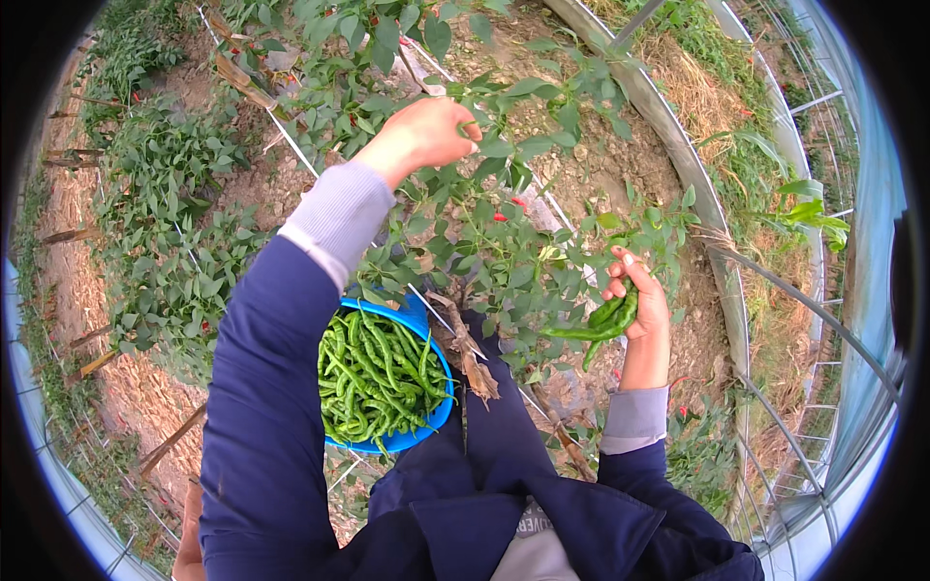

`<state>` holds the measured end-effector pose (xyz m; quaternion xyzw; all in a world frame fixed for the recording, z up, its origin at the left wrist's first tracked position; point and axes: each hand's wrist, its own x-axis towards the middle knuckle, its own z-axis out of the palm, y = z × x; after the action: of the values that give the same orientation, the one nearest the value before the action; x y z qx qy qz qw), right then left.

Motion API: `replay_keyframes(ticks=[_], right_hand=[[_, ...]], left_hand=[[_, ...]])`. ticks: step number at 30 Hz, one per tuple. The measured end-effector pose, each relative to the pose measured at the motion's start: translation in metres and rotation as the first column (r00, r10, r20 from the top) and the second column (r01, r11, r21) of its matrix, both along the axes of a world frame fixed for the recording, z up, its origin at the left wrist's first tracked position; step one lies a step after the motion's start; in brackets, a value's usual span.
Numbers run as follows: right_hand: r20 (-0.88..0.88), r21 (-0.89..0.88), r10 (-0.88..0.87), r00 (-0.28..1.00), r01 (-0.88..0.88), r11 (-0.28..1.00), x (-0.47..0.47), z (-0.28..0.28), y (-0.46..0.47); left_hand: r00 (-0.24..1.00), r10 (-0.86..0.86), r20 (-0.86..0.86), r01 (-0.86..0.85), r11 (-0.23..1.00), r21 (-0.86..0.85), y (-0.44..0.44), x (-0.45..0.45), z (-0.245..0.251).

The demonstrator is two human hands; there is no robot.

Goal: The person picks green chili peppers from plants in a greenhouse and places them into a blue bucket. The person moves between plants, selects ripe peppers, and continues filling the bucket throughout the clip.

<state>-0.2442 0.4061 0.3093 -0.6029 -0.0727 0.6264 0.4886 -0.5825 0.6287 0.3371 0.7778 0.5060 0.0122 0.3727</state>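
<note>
My right hand [645, 294] is closed around several long green chili peppers [609, 323], whose tips hang out below the fingers. Up among the leaves of a pepper plant [534, 145], my left hand [429, 132] has its fingers curled near the thumb. A bit of green shows between them, but whether it is gripped is unclear. Below my left forearm stands a blue bucket [408, 440], heaped with slender green chili peppers [378, 370]; the sleeve hides its left side. A few red peppers [519, 202] show low among the foliage between my hands.
White lines [290, 141] run along the plant rows, with wooden stakes [243, 78] beside them. A broken dry stake [465, 341] stands close to the bucket and my legs. At right, metal greenhouse tubing [806, 301] and blue plastic film [875, 181] border the bed.
</note>
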Motion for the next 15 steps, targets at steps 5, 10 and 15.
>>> replay_keyframes(ticks=[5, 10, 15], right_hand=[[-0.248, -0.028, -0.152, 0.957, 0.150, 0.988, -0.042, 0.015, -0.004], [-0.441, -0.066, 0.110, 0.891, -0.154, 0.986, -0.136, 0.035, -0.027], [-0.495, -0.135, 0.392, 0.776, -0.514, 0.847, -0.255, 0.003, -0.105]], left_hand=[[0.748, 0.574, 0.333, -0.177, 0.656, -0.734, -0.107, -0.022, -0.006], [0.566, 0.774, 0.283, -0.320, 0.523, -0.790, -0.217, -0.052, -0.001], [0.329, 0.944, 0.025, -0.463, 0.185, -0.867, -0.335, -0.124, -0.018]])
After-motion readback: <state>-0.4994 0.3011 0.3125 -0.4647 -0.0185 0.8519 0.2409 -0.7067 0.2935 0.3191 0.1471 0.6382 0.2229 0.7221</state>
